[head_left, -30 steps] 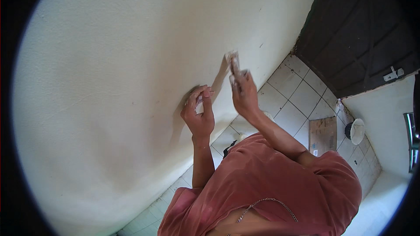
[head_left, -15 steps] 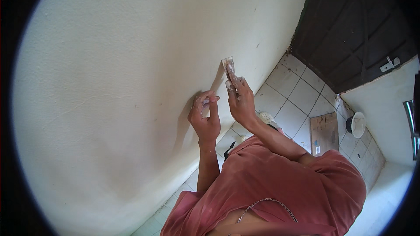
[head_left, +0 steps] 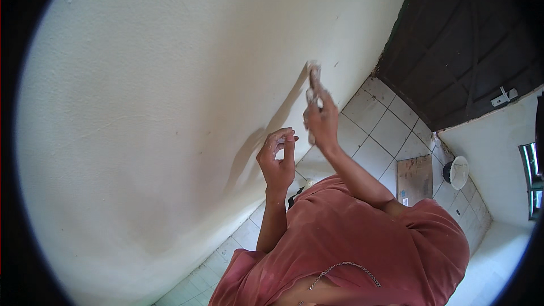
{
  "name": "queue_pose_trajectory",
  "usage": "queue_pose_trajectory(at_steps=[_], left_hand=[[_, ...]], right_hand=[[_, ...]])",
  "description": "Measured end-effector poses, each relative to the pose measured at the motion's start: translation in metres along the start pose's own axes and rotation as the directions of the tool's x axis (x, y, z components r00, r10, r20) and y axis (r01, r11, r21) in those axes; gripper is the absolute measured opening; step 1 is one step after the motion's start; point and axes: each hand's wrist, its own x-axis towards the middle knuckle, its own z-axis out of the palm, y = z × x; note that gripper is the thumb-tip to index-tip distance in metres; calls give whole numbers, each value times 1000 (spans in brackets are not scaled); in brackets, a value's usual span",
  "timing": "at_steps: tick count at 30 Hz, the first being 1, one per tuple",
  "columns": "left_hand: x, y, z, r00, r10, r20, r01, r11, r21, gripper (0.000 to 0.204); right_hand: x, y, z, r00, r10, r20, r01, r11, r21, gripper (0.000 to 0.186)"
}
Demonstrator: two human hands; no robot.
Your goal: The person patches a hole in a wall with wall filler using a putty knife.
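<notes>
Pale wall (head_left: 141, 107) fills the whole left side here, running from near to far, with small dark marks toward its far end! Over at far right stands a dark door (head_left: 453, 39), and below it spreads the tiled floor (head_left: 391, 130). Nearest of all, the red shirt (head_left: 357, 232). Off to the right, a brown board (head_left: 415, 178) lies on the tiles, with a pale-rimmed bucket (head_left: 459, 173) just beyond it. Now the hands: the right hand (head_left: 323, 122) is closed firmly around a smeared scraper (head_left: 315, 75), far end up at the wall, though blur hides whether it touches. Nearer and to the left, the left hand (head_left: 277, 158), whitish on the fingers, is half curled, fingers bent toward the thumb; whether it grips anything, I cannot tell.
</notes>
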Motion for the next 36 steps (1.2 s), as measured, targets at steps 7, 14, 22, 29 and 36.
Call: queue_pose_trajectory(at_steps=[7, 14, 22, 29, 36], left_hand=[[0, 1, 7, 999, -35, -21, 33, 997, -65, 11], [8, 1, 30, 935, -327, 136, 351, 905, -241, 40], [-21, -37, 32, 856, -430, 286, 513, 645, -567, 45], [-31, -45, 35, 870, -431, 240, 462, 539, -705, 44], [-12, -44, 36, 876, -376, 302, 469, 520, -713, 51]], right_hand=[[-35, 30, 10, 995, -94, 38, 81, 964, 252, 43], [-38, 15, -10, 988, -64, 140, 46, 990, 134, 46], [-38, 21, 2, 963, -244, 113, 247, 969, -14, 58], [-49, 33, 9, 974, -181, 139, 183, 983, 0, 50], [-48, 14, 7, 987, -3, 160, -9, 997, 76, 47]])
